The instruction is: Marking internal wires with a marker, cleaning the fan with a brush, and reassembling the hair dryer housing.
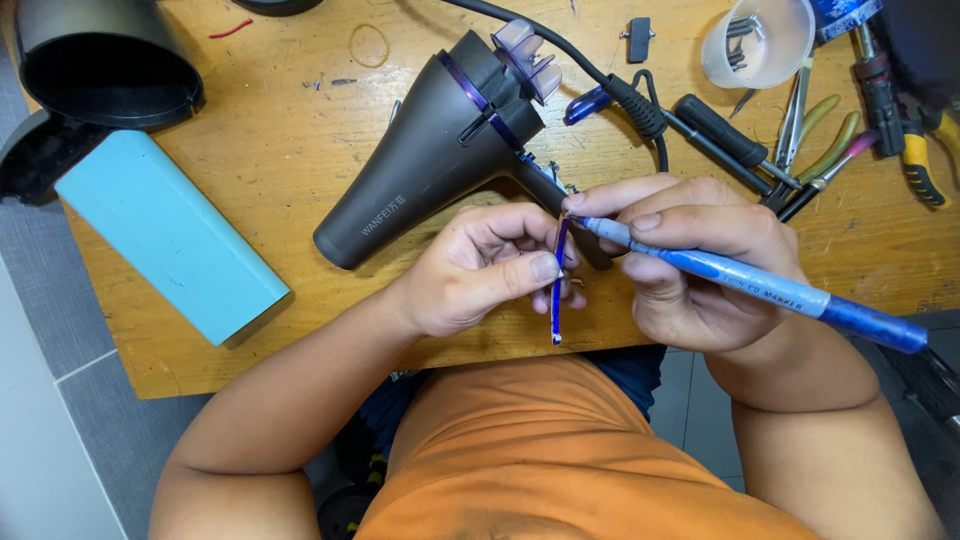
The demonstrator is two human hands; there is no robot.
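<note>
Thin blue curved plastic strip: centre of frame, standing on edge over the near rim of the wooden table.
Left hand: grip pinching the strip between thumb and fingers.
Right hand: grip closed around a blue marker pen, its tip at the strip's top.
Dark grey hair dryer: lying just behind the hands.
Pale blue box: left of frame.
Clear plastic cup: upper right, beside pliers.
</note>
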